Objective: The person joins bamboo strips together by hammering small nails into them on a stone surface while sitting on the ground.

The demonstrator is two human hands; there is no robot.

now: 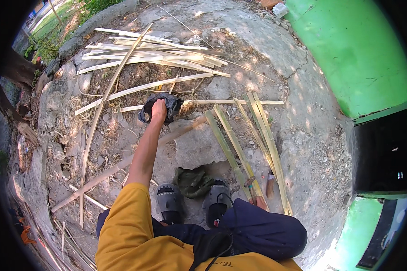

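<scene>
My left hand [158, 109] reaches out at the end of my stretched arm, its fingers closed on a crumpled black plastic bag [172, 106]. The bag rests among the split bamboo strips. Only a small part of my right hand [261, 203] shows beside my right knee; its fingers are mostly hidden. It lies at the near end of a green-yellow bamboo strip [233, 140], and whether it grips the strip does not show. More bamboo strips [267, 135] lean close by on the right. A short brown wooden piece [270, 186] stands next to them, partly covered.
A pile of pale bamboo strips [153, 54] lies at the far side, with a long strip [105, 97] across it. A flat concrete slab [199, 147] and dark green cloth [193, 182] are before my sandals [169, 203]. A green wall [352, 49] borders the right.
</scene>
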